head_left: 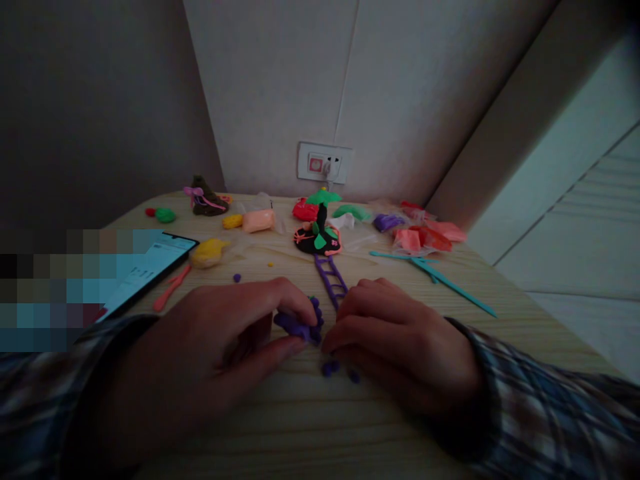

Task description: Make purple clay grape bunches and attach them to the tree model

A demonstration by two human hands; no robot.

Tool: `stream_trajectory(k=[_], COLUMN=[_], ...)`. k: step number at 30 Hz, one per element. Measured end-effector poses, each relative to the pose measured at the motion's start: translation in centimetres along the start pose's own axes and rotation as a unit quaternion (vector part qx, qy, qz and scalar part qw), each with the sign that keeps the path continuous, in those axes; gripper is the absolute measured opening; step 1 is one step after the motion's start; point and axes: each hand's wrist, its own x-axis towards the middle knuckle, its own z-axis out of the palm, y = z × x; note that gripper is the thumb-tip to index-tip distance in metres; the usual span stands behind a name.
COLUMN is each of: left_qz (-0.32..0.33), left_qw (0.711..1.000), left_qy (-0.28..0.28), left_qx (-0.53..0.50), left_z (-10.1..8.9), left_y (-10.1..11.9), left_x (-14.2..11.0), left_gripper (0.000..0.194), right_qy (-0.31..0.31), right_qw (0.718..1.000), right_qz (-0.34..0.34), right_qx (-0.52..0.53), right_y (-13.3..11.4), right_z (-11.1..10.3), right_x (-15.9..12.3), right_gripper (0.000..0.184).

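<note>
Between the thumb and fingers of my left hand (235,333) is a purple clay piece (295,325), its right edge lined with small round beads. My right hand (395,333) is close beside it, fingers curled together and their tips pointing down at the table; whatever they hold is hidden. Small purple clay balls (330,369) lie just below the right fingertips. Behind the hands, a purple clay ladder (331,277) leans out from a black clay base (305,243), on which a black trunk with a green top (323,198) stands.
A phone (150,273) lies at the left near a coral modelling tool (171,288). Teal tools (450,283) lie at the right. Bagged clay, including yellow (207,253), peach (259,221) and red (430,237) lumps, lines the back. A brown clay boot (207,199) stands back left.
</note>
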Motion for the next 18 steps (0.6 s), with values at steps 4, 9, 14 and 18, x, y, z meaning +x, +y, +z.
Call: stream_trajectory(k=[4,9,14,18], left_qz=[-0.002,0.003,0.028,0.042], left_qw=[0.999,0.999,0.998,0.995], left_qy=[-0.029,-0.041,-0.037,-0.036], left_qx=[-0.016,-0.028,-0.05,-0.081], left_z=[0.0,0.2,0.3,0.4], left_y=[-0.3,-0.4,-0.1,0.1], left_x=[-0.1,-0.4,-0.3,-0.2], left_gripper=[0.014,0.017,0.015,0.013], right_qy=[-0.002,0.002,0.032,0.057], right_qw=[1.0,1.0,0.998,0.995], right_qz=[0.003,0.009,0.033,0.043], right_qx=[0.003,0.021,0.051,0.075], right_y=[0.0,-0.2,-1.3,-2.2], right_z=[-0.1,-0.3,0.1,0.6], right_x=[0.0,0.1,0.4,0.7], right_gripper=[0.031,0.032,0.042,0.038])
